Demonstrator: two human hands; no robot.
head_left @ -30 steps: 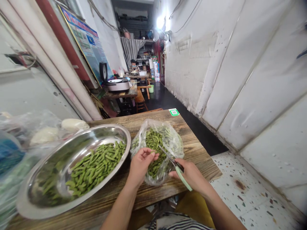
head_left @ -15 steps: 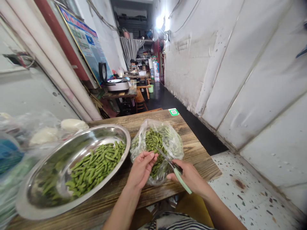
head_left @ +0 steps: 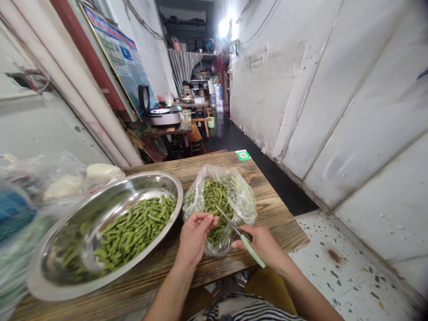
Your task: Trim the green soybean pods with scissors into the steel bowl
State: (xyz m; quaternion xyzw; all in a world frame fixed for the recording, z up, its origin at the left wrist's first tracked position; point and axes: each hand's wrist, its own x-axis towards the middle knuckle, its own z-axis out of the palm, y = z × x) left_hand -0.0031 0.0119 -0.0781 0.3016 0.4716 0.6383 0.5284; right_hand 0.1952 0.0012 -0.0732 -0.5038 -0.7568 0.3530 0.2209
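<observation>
Scissors (head_left: 246, 243) with pale green handles are gripped in my right hand (head_left: 262, 246). Their blades point up and left, over a clear plastic bag (head_left: 245, 203) of green soybean pods (head_left: 216, 196). My left hand (head_left: 195, 236) is closed in a pinch just left of the blade tips, above the bag's near left side. What sits between its fingertips is too small to make out. Left of the bag, a large oval steel basin (head_left: 63, 290) holds a heap of green soybean pods (head_left: 137, 232).
Everything stands on a wooden table (head_left: 274, 214) with a green QR-code card (head_left: 243, 154) at its far edge. Plastic bags (head_left: 63, 187) crowd the left side. Farther back are a rice cooker (head_left: 165, 118) on another table and a seated person (head_left: 187, 91).
My left hand and the scissors have barely shifted; the blade tips sit slightly farther from the left fingertips. The whole view has moved a little. Bag and basin stay in place.
</observation>
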